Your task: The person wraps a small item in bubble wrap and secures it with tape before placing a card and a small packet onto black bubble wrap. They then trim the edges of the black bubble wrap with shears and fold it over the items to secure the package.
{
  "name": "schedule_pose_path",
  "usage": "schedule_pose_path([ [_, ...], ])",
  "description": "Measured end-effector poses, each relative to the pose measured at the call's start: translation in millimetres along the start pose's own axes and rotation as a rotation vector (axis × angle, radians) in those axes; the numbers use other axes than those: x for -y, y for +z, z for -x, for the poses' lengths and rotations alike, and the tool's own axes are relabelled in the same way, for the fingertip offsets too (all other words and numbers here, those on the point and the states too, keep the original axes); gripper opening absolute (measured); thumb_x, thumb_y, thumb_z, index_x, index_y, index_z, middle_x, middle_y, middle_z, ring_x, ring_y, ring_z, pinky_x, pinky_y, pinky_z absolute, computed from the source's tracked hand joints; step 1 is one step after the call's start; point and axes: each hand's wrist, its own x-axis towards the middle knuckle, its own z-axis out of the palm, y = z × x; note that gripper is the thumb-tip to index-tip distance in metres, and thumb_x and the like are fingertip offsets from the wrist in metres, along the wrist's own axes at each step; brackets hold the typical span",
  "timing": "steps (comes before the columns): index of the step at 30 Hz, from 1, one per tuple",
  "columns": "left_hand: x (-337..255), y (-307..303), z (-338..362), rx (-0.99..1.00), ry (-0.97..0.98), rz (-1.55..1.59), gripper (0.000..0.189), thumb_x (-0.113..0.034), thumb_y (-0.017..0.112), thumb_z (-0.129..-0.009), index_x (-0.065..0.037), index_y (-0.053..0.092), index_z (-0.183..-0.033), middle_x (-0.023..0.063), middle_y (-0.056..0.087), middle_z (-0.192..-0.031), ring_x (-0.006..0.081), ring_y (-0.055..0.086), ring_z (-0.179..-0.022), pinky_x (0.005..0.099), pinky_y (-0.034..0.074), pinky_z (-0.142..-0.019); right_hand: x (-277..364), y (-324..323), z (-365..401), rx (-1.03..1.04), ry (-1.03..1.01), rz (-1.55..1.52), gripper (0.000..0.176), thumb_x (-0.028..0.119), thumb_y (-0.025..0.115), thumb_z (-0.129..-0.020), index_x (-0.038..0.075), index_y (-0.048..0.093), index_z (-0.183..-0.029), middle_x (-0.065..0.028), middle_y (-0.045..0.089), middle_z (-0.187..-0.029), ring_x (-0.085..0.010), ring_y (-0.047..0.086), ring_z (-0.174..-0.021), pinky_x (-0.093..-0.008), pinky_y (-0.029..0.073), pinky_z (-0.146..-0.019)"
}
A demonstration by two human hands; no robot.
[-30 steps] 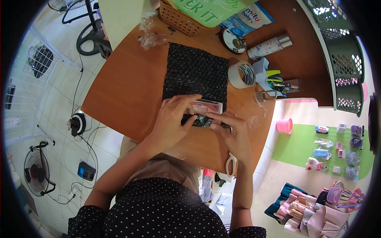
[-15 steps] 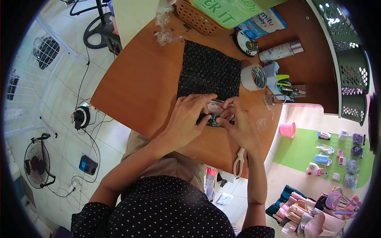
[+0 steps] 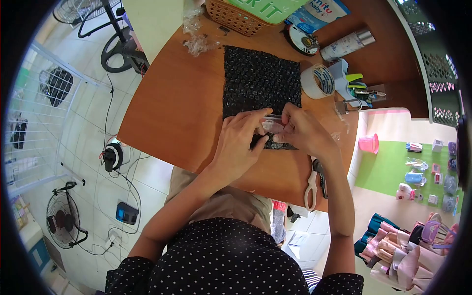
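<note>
A sheet of black bubble wrap (image 3: 260, 78) lies flat on the brown wooden table (image 3: 167, 93). On its near end sits a small clear plastic packet (image 3: 272, 126) with something pale pink inside. My left hand (image 3: 241, 135) holds the packet's left side, fingers along its far edge and thumb near the wrap's near edge. Gripping the right side with bent fingers is my right hand (image 3: 304, 129). The packet's underside and parts of its ends are hidden by my fingers.
Right of the wrap stand a roll of clear tape (image 3: 317, 81) and a pen holder (image 3: 344, 81). White-handled scissors (image 3: 311, 189) lie by the near right edge. Behind are a brown basket (image 3: 236, 18), a bottle (image 3: 347, 45) and crumpled plastic (image 3: 199, 43).
The whole view has shifted with my head. My right hand has turned, its fingers now over the packet's right end. Both hands stay at the packet on the wrap's near end.
</note>
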Motion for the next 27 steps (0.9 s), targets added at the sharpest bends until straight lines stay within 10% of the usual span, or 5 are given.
schedule_pose_path([
  [13,1,1,-2,-0.005,0.003,-0.023,0.052,-0.001,0.069,-0.069,-0.01,0.054,-0.118,0.0015,0.06,-0.075,0.0207,0.057,-0.084,0.0356,0.041,-0.079,-20,23,12,-0.171,-0.064,-0.34,0.013,0.005,0.071,-0.071,0.001,0.059,-0.075,-0.0047,0.056,-0.059,-0.0117,0.053,-0.054,-0.0278,0.04,-0.051],
  [27,-1,2,-2,-0.023,0.008,-0.044,0.052,0.0,0.071,-0.066,-0.009,0.056,-0.115,0.0024,0.059,-0.072,0.0206,0.057,-0.076,0.0338,0.043,-0.074,10,29,17,-0.411,-0.011,0.11,0.017,0.017,0.072,-0.069,0.007,0.059,-0.073,-0.0118,0.061,-0.062,-0.0299,0.062,-0.063,-0.0385,0.046,-0.057],
])
